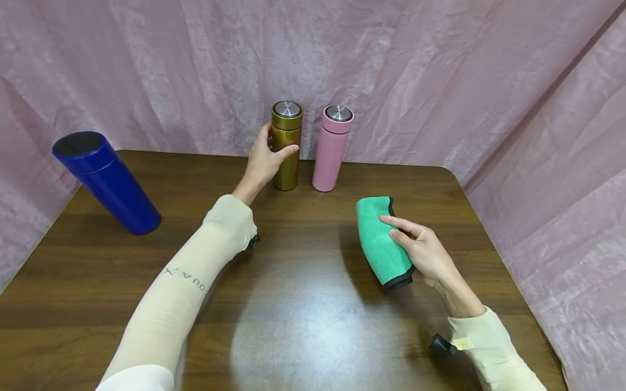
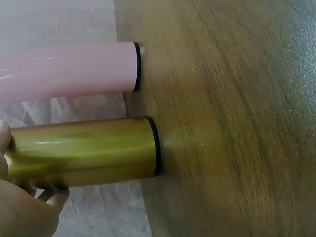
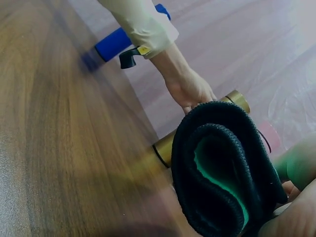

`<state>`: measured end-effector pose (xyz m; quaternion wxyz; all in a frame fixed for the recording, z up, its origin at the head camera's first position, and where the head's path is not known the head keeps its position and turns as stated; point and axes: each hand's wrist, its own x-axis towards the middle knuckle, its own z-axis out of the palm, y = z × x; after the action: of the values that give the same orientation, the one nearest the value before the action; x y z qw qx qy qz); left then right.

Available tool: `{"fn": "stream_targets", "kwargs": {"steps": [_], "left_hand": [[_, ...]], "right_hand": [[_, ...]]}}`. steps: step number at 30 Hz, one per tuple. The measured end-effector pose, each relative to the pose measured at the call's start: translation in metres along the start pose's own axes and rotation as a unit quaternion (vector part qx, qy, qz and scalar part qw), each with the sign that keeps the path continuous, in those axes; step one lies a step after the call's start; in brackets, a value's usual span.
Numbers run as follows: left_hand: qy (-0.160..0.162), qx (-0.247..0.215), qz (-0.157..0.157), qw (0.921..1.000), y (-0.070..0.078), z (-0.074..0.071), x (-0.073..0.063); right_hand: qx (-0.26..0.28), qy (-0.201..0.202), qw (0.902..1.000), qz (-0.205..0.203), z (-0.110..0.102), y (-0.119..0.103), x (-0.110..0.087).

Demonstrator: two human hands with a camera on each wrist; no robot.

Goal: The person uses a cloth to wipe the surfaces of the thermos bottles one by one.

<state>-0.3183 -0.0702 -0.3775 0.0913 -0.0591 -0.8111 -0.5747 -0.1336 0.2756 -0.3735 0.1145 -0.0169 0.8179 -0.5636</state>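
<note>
A gold vacuum flask (image 1: 287,171) with a steel-topped lid stands upright near the table's back edge. My left hand (image 1: 264,161) grips it around the middle, thumb across the front. Just right of it, a pink flask (image 1: 330,157) stands upright and apart; the left wrist view shows both flask bases, gold (image 2: 89,153) and pink (image 2: 74,71). Over the right side of the table, my right hand (image 1: 425,251) holds a folded green cloth (image 1: 379,239) with black edging, thumb and fingers on its right side. The cloth's rolled end (image 3: 222,168) fills much of the right wrist view.
A larger blue flask (image 1: 114,187) with a dark top stands at the left of the wooden table (image 1: 303,304). Pink curtains (image 1: 195,70) hang behind the table and along its right side.
</note>
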Motion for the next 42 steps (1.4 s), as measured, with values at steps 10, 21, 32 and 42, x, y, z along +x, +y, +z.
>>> {"fn": "stream_targets", "kwargs": {"steps": [10, 21, 32, 42], "left_hand": [[-0.004, 0.0, 0.011, 0.9999, 0.001, -0.004, 0.001], [-0.025, 0.01, 0.032, 0.9991, 0.011, -0.029, -0.024], [-0.074, 0.004, 0.058, 0.9956, 0.023, -0.053, -0.072], [-0.105, -0.017, 0.077, 0.9913, 0.034, -0.062, -0.109]], "right_hand": [[0.016, 0.002, 0.9999, 0.001, -0.002, 0.0, -0.001], [0.005, 0.017, 0.9998, 0.009, -0.003, -0.003, -0.004], [0.006, 0.021, 0.9997, 0.011, -0.003, -0.003, -0.007], [0.031, 0.012, 0.9994, 0.014, -0.002, -0.007, -0.008]]}}
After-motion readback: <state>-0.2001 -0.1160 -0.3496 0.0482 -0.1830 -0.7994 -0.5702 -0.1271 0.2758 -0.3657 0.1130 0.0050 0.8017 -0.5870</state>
